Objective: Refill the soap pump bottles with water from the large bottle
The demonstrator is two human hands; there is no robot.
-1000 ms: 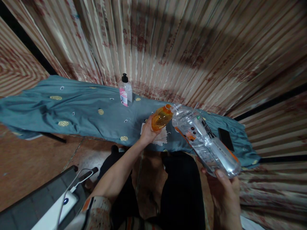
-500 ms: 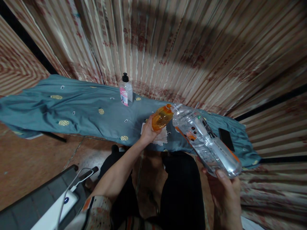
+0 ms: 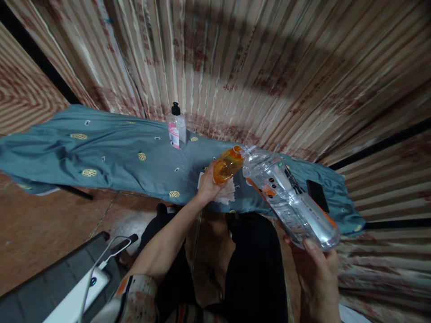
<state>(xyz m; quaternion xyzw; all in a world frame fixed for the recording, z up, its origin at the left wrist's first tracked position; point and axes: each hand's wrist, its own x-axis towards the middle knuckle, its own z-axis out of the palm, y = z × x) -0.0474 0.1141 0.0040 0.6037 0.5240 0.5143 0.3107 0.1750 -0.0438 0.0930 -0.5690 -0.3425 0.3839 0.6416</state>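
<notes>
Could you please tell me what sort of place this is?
Probably a room in a home, though the picture cannot confirm it: patterned curtains hang behind a long, cloth-covered table, and the floor looks tiled.

The orange bottle (image 3: 229, 166) was smooth, see-through plastic with a glossy skin. Right of it, the big bottle (image 3: 289, 202) was clear, shiny plastic, bright with pale reflections. Below the orange bottle lay a pale wipe (image 3: 226, 194), matt and soft-looking, whether paper or cloth could not be told. The tablecloth (image 3: 117, 154) beneath it was smooth, creased fabric with a faint satin sheen. To its left, the soap bottle (image 3: 177, 132) was clear plastic under a black plastic cap (image 3: 175, 108). Behind it, the curtain (image 3: 215, 72) was pleated cloth, and far right of it, the phone (image 3: 317, 196) looked dark and smooth.
</notes>
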